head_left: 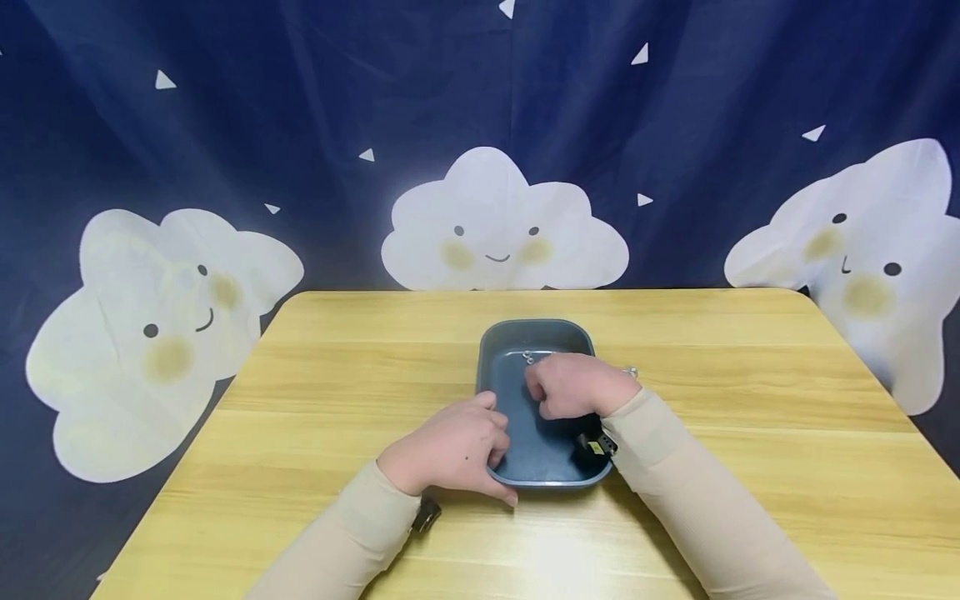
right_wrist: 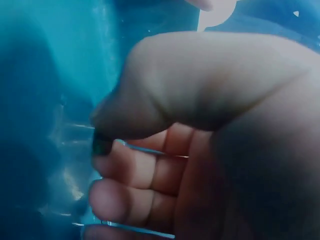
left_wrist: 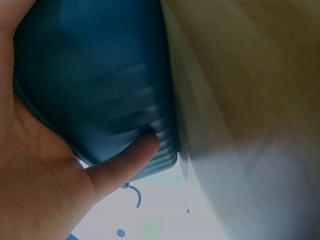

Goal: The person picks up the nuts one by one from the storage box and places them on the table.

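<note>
Sleeves (head_left: 697, 492) cross wooden table (head_left: 337, 375) to tray (head_left: 532, 454), curtain (head_left: 337, 50) behind.

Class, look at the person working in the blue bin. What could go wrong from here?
1. The right hand might scatter the small shiny pieces close by it in the blue bin.
2. The shiny bits on the table could be brushed away by the right sleeve.
3. If the left hand tugs, the bin may slide.

The blue-grey rounded rectangular tray (head_left: 525, 454) sat upright on the surface (head_left: 360, 367), small shiny pieces (head_left: 528, 357) inside its far end.
</note>
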{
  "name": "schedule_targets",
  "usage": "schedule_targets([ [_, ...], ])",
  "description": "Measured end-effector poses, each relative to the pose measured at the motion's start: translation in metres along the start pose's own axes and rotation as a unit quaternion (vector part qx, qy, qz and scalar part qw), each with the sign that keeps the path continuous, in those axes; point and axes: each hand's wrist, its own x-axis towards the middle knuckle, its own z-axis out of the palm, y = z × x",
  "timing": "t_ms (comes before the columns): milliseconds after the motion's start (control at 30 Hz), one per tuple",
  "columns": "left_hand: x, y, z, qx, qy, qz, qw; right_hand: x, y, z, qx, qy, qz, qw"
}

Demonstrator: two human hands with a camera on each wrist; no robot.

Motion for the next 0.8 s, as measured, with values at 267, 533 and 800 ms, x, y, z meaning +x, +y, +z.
schedule_targets([
  [267,0.0,0.0,0.0,0.001,-0.001,0.002,1.0,-0.011,-0.009,-0.009,0.003,0.021,-0.014,0.9997],
  [533,-0.002,0.0,0.002,0.001,0.011,0.002,0.9999,-0.031,-0.017,-0.029,0.018,0.059,-0.009,0.9981],
  [800,0.0,-0.001,0.002,0.004,0.009,0.001,1.0,-0.048,-0.009,-0.047,0.036,0.089,0.006,0.9954],
])
